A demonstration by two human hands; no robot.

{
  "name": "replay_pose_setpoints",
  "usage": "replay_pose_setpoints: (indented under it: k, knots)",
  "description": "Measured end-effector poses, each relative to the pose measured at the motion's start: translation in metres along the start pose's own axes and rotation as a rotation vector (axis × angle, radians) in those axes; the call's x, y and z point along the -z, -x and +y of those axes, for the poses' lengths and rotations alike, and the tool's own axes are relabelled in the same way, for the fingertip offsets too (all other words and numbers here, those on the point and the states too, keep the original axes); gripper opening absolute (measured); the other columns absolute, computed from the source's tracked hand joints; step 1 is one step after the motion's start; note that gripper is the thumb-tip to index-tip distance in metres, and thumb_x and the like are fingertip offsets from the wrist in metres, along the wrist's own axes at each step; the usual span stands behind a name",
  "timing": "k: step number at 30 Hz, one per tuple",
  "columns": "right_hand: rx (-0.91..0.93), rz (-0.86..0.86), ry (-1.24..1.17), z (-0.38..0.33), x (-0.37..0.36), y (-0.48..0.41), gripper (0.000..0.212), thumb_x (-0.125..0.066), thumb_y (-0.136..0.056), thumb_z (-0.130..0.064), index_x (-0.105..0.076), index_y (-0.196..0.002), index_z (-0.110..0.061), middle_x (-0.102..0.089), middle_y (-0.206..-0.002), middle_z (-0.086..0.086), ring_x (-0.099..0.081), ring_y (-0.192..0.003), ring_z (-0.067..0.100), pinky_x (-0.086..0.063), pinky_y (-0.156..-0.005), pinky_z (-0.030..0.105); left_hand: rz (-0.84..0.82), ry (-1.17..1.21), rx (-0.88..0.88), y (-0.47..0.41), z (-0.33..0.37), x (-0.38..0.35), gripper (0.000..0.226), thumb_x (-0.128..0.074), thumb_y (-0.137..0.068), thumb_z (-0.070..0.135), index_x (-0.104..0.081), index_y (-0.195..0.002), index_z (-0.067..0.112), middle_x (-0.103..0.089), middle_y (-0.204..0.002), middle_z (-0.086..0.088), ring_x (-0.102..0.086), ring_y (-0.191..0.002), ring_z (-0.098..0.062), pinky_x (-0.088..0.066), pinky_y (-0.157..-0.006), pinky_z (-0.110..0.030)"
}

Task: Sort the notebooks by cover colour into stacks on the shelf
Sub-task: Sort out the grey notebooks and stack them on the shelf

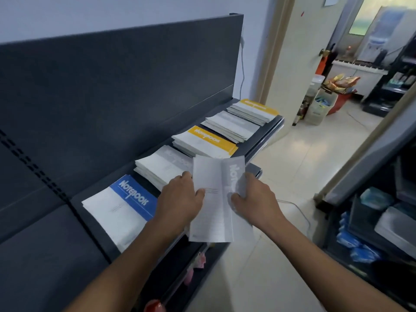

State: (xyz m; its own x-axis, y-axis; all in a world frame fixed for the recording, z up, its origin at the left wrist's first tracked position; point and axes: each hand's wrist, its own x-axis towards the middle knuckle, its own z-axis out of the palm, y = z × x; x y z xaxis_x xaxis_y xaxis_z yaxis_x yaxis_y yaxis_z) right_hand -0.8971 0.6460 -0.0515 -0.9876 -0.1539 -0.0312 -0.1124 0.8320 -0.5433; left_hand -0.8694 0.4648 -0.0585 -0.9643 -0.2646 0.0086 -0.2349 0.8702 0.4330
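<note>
Notebook (213, 199), grey, pinched at both long edges by left hand (180, 199) and right hand (254, 199), hangs over shelf (102, 242) front, long axis pointing away; grey stack (162, 167) lies just beyond left hand, the nearer.

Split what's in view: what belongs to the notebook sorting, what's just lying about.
Job: grey notebook in left hand and right hand; blue stack; near grey stack; near yellow stack; far grey stack; far yellow stack; shelf.
Lying about: white bin; red basket; snack packets; floor cable; blue packs.
</note>
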Motion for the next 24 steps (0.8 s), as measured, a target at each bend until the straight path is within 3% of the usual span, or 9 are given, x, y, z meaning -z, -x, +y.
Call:
replay_pose_setpoints:
  k: [5,9,14,19,24]
  knots:
    - [0.103,-0.045,0.008,0.028,0.013,-0.037,0.033,-0.054,-0.091,-0.023,-0.048,-0.122,-0.015,-0.062,-0.114,0.007,-0.056,-0.093,0.028,-0.039,-0.070,0.032,0.061,0.025,0.099,-0.007,0.030,-0.014,0.038,-0.058,-0.094,0.044,-0.052,-0.118,0.015,-0.067,-0.105,-0.002,-0.063,-0.096,-0.024,-0.053,-0.079,-0.039]
    - [0.206,-0.141,-0.030,0.027,0.014,-0.063,0.039,-0.054,-0.091,-0.026,-0.046,-0.129,-0.021,-0.061,-0.117,0.003,-0.058,-0.101,0.026,-0.047,-0.079,0.035,0.078,0.055,0.204,-0.014,0.031,-0.016,0.034,-0.058,-0.095,0.042,-0.052,-0.115,0.015,-0.064,-0.101,-0.001,-0.060,-0.091,-0.020,-0.048,-0.074,-0.035]
    - [0.314,-0.215,-0.011,0.007,0.002,-0.110,0.050,-0.056,-0.090,-0.027,-0.042,-0.138,-0.023,-0.057,-0.117,0.003,-0.056,-0.103,0.026,-0.048,-0.081,0.038,0.124,0.081,0.366,-0.035,0.016,-0.015,0.025,-0.052,-0.098,0.038,-0.052,-0.111,0.017,-0.059,-0.102,0.000,-0.057,-0.093,-0.021,-0.046,-0.073,-0.035]
    - [0.383,-0.259,0.024,-0.021,-0.022,-0.156,0.049,-0.057,-0.092,-0.025,-0.042,-0.139,-0.026,-0.047,-0.108,0.000,-0.054,-0.092,0.025,-0.041,-0.070,0.034,0.174,0.108,0.458,-0.066,-0.015,-0.014,0.019,-0.044,-0.100,0.030,-0.053,-0.108,0.015,-0.062,-0.093,0.000,-0.061,-0.081,-0.018,-0.054,-0.071,-0.039]
    - [0.445,-0.289,0.089,-0.050,-0.046,-0.199,0.055,-0.059,-0.091,-0.022,-0.042,-0.143,-0.019,-0.052,-0.120,0.004,-0.056,-0.099,0.025,-0.042,-0.073,0.032,0.208,0.143,0.542,-0.090,-0.037,-0.009,0.015,-0.048,-0.099,0.030,-0.052,-0.100,0.016,-0.064,-0.088,0.000,-0.064,-0.074,-0.018,-0.057,-0.066,-0.040]
